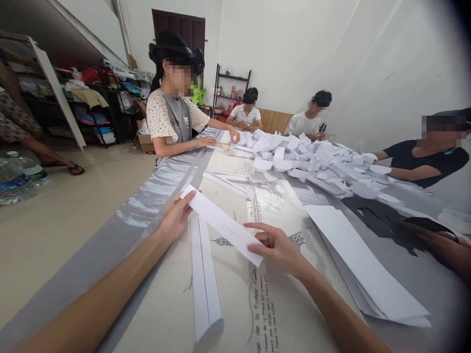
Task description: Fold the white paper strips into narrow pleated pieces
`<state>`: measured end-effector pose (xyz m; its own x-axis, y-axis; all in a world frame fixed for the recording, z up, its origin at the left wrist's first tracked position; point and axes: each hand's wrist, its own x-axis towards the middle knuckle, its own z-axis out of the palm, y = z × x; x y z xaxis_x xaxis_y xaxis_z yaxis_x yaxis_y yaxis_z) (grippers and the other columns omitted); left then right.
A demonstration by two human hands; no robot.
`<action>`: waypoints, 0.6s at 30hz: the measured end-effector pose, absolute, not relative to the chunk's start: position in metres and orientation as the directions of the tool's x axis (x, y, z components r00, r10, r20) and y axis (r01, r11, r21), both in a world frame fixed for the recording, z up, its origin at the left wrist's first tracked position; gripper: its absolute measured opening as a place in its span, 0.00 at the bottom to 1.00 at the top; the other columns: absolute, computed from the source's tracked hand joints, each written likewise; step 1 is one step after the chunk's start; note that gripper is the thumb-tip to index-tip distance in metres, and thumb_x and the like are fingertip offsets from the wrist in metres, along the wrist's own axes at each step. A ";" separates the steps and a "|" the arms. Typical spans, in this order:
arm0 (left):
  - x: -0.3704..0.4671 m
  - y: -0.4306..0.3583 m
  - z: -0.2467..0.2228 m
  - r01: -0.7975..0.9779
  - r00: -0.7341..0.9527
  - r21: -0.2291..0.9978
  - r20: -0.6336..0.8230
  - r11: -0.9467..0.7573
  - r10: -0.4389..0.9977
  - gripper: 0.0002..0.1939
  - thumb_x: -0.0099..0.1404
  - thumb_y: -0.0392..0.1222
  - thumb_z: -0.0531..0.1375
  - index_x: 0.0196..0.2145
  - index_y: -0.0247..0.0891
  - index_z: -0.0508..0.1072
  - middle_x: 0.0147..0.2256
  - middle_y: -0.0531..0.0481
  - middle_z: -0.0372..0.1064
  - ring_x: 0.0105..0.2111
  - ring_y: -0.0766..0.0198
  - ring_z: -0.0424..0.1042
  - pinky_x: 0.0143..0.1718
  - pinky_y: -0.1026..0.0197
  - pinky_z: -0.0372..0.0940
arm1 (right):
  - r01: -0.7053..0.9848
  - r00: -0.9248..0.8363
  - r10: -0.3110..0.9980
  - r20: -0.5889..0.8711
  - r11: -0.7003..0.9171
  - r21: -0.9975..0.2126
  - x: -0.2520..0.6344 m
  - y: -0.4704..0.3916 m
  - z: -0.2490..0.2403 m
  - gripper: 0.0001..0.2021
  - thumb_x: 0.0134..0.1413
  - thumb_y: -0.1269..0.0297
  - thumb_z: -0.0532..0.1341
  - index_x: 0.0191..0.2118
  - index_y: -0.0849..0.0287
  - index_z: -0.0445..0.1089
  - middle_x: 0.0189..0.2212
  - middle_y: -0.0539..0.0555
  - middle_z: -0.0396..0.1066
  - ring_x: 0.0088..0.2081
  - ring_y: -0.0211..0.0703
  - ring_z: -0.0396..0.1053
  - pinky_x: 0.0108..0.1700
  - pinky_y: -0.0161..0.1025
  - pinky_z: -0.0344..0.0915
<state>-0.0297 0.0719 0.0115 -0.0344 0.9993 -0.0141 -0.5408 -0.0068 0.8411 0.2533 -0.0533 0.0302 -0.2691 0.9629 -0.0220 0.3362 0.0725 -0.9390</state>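
Note:
A long white paper strip (221, 223) is held up at a slant over the table. My left hand (178, 213) pinches its upper left end between thumb and fingers. At the lower right end, my right hand (274, 245) has its thumb on the strip, its index finger stretched along the edge and its other fingers curled. Below the held strip, a folded white strip (206, 284) with a lengthwise seam lies on the printed tablecloth. Further off lies another folded strip (228, 184).
A stack of white sheets (368, 269) lies at the right of the table (162, 314). Behind it spreads a large heap of folded paper pieces (305, 159). A person (176, 117) stands at the far left edge, and several others are around the table.

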 end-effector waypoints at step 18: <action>0.016 0.013 0.023 -0.317 0.362 0.945 0.045 0.078 0.931 0.17 0.58 0.54 0.71 0.37 0.37 0.83 0.40 0.40 0.81 0.40 0.51 0.79 0.47 0.53 0.70 | 0.211 -0.278 0.957 -0.087 -0.028 -0.977 0.220 -0.058 0.028 0.19 0.56 0.46 0.67 0.30 0.58 0.73 0.25 0.48 0.65 0.26 0.36 0.60 0.26 0.35 0.54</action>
